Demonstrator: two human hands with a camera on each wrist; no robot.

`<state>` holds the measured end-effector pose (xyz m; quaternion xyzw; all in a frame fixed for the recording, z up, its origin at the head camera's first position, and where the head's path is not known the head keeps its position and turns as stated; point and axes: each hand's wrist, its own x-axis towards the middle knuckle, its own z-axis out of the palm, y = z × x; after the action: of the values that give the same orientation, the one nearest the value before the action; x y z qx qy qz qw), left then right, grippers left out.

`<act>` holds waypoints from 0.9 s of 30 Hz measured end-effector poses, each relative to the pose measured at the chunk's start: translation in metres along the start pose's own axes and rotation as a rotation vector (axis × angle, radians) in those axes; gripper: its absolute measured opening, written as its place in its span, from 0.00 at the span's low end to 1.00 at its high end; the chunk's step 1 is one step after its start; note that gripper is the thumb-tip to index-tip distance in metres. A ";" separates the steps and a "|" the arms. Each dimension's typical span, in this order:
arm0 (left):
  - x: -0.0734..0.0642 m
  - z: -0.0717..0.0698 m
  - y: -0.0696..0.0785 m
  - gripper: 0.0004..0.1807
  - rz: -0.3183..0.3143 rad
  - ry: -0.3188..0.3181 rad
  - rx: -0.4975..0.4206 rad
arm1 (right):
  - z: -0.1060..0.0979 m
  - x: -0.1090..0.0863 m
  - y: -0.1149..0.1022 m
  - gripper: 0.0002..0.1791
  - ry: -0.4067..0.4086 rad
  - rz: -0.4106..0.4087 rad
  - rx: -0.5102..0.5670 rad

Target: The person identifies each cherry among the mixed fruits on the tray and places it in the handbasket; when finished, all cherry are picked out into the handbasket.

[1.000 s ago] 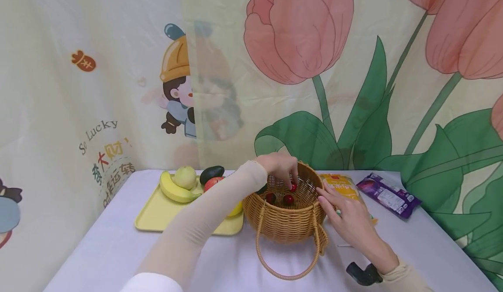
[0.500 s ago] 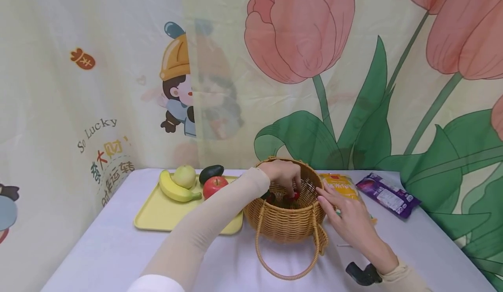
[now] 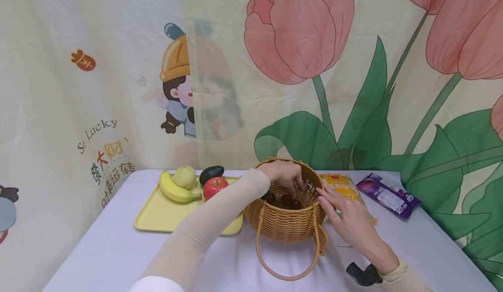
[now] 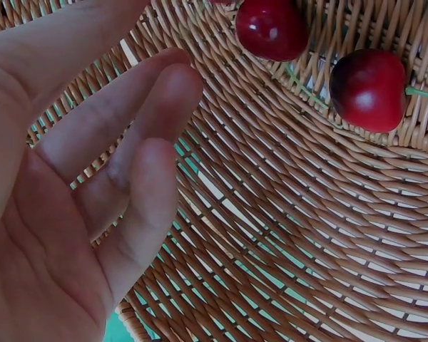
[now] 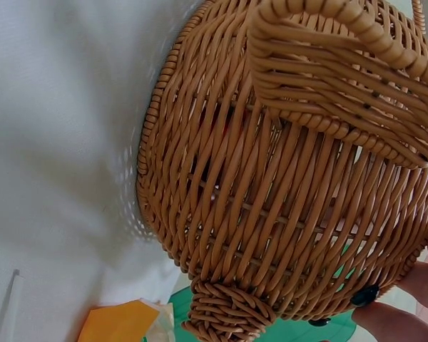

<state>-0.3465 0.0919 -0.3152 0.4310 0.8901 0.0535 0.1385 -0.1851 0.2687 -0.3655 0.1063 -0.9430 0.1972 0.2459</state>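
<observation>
My left hand (image 3: pixel 280 173) reaches over the far left rim into a round wicker basket (image 3: pixel 284 226), fingers pointing down inside it. In the left wrist view its fingers are loosely bent with nothing between them. Dark red cherries lie at the bottom: one cherry (image 4: pixel 369 89) with a green stem, and a second cherry (image 4: pixel 272 28) beside it, both apart from the fingers. My right hand (image 3: pixel 347 211) rests its extended fingertips against the basket's right side near the rim. The right wrist view shows those fingers (image 5: pixel 396 324) at the woven wall, next to a black bead eye (image 5: pixel 364 296).
Left of the basket, a yellow tray (image 3: pixel 157 218) carries a banana (image 3: pixel 177 190), a round pale green fruit (image 3: pixel 184 177), an avocado (image 3: pixel 211 174) and a red apple (image 3: pixel 215 187). At right lie an orange packet (image 3: pixel 339 185), a purple packet (image 3: pixel 389 195) and a black bent object (image 3: pixel 363 274).
My left hand lowered a cherry deeper into the basket and let it go among the others; its fingers are now off it. My right hand has stayed at the rim.
</observation>
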 end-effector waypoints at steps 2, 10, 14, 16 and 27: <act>0.000 0.000 0.000 0.18 -0.002 0.000 -0.003 | 0.000 0.000 0.000 0.21 0.002 0.000 0.001; 0.001 0.001 0.001 0.16 -0.007 0.002 0.005 | 0.001 -0.001 0.000 0.21 0.007 -0.001 -0.003; 0.002 0.001 0.001 0.16 0.000 0.002 0.012 | 0.000 -0.002 0.000 0.22 0.006 0.003 0.008; 0.003 0.001 0.001 0.16 0.001 0.002 0.017 | -0.001 -0.002 0.000 0.22 0.001 0.008 0.010; 0.005 -0.006 0.002 0.17 0.083 0.017 0.016 | -0.001 -0.001 0.001 0.21 -0.001 -0.014 -0.004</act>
<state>-0.3497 0.0967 -0.3102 0.4684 0.8729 0.0559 0.1250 -0.1840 0.2699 -0.3659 0.1125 -0.9428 0.1936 0.2471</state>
